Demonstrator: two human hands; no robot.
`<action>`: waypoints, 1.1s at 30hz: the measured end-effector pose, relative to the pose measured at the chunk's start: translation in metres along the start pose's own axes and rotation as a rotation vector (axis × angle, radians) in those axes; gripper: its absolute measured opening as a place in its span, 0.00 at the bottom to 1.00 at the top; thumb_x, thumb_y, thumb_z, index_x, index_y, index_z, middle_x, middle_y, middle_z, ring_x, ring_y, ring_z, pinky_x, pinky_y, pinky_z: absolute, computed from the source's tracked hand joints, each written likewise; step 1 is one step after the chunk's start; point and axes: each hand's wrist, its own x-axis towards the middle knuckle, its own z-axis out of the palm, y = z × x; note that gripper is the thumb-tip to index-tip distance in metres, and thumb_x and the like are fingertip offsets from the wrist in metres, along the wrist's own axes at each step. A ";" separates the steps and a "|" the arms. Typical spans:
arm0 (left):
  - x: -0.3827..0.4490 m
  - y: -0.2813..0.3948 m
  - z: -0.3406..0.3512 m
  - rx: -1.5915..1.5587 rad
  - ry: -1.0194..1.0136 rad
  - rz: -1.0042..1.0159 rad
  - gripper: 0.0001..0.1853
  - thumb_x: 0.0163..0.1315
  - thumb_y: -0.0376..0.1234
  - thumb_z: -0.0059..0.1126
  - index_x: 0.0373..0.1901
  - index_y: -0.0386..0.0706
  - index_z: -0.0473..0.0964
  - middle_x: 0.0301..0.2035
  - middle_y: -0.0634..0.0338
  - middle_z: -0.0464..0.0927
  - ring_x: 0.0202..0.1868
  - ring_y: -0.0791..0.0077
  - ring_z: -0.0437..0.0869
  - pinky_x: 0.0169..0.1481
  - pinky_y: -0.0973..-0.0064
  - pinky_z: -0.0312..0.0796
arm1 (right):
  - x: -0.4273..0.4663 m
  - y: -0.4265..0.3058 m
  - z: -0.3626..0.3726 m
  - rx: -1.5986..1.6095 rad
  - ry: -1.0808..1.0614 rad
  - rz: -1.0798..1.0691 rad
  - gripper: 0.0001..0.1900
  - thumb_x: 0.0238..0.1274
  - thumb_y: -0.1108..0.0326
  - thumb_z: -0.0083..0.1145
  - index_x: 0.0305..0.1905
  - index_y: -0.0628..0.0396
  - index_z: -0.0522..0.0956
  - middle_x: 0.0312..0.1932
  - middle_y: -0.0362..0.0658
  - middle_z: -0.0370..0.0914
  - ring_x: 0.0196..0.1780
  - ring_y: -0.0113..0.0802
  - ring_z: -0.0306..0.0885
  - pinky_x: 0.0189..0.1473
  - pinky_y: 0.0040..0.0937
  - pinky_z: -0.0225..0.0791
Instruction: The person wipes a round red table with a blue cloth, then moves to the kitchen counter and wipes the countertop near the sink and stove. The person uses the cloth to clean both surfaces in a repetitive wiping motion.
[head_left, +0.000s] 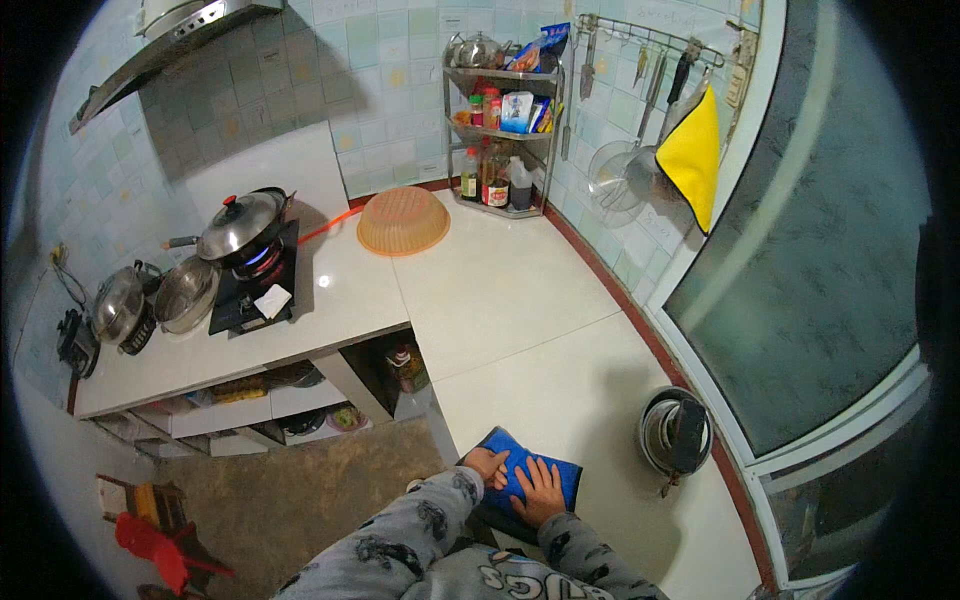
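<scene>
A folded blue cloth (564, 472) with a dark border lies on the white tiled counter (525, 390), close to my body. My right hand (541, 496) rests flat on it, fingers spread. Over the cloth's left part, my left hand (489, 465) has its fingers curled; whether it pinches the fabric is hard to see. Both hands touch the cloth and sit side by side. To their right stands a nested stack of metal bowls (651, 442) with a dark object (688, 431) on top.
At the left, a lidded wok (240, 225) sits over a lit flame on a gas stove (255, 300). An orange plastic basin (403, 221) is upside down near the corner rack (499, 135) of bottles. A yellow cloth (690, 157) hangs among utensils. A red stool (161, 551) is on the floor.
</scene>
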 end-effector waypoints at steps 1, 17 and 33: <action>-0.006 0.014 -0.001 0.053 0.005 -0.009 0.27 0.63 0.51 0.53 0.23 0.32 0.76 0.19 0.49 0.80 0.16 0.65 0.80 0.22 0.71 0.74 | 0.003 0.000 -0.001 0.008 -0.022 0.013 0.35 0.51 0.50 0.60 0.65 0.50 0.65 0.69 0.52 0.55 0.71 0.51 0.52 0.69 0.58 0.43; 0.055 0.087 -0.015 0.287 0.013 -0.107 0.28 0.63 0.50 0.53 0.14 0.37 0.77 0.16 0.53 0.80 0.14 0.67 0.80 0.20 0.71 0.74 | 0.070 0.007 0.009 0.078 0.040 0.148 0.38 0.52 0.52 0.58 0.67 0.54 0.59 0.70 0.59 0.49 0.72 0.58 0.46 0.70 0.59 0.37; 0.091 0.106 -0.023 0.222 -0.021 -0.052 0.28 0.66 0.49 0.49 0.18 0.34 0.76 0.18 0.50 0.80 0.13 0.65 0.79 0.19 0.69 0.71 | 0.110 0.015 0.007 0.040 0.080 0.192 0.35 0.50 0.56 0.61 0.64 0.58 0.64 0.69 0.57 0.53 0.71 0.56 0.49 0.70 0.58 0.39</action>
